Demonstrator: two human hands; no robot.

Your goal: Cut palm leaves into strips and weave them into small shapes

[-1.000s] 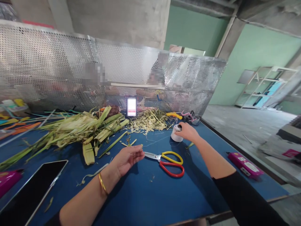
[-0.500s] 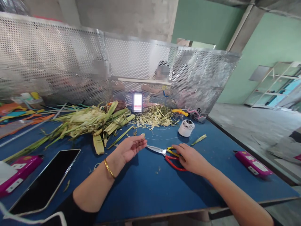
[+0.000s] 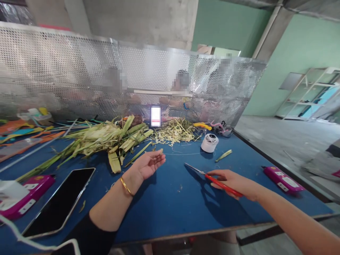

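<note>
My left hand (image 3: 147, 164), with a gold bangle at its wrist, is closed in a pinch on a small pale green leaf piece (image 3: 161, 151). Only its tip shows above the fingers. From there a thin white thread (image 3: 183, 154) runs right to a white spool (image 3: 209, 143). In my right hand (image 3: 231, 183) are red-handled scissors (image 3: 195, 168), lifted off the table and turned edge-on, blades pointing left towards my left hand. They do not touch the thread. A short leaf strip (image 3: 224, 155) lies right of the spool.
Long leaves and stalks (image 3: 92, 141) are heaped at the left, with leaf shreds (image 3: 175, 131) beside them. A phone (image 3: 61, 202) and magenta boxes (image 3: 283, 180) lie on the blue table (image 3: 170, 209). A perforated metal screen (image 3: 154, 67) stands behind, with people beyond it.
My right hand has picked up the scissors from the table and drawn them right and nearer, tilting them edge-on. My left hand stays in nearly the same place, still pinching.
</note>
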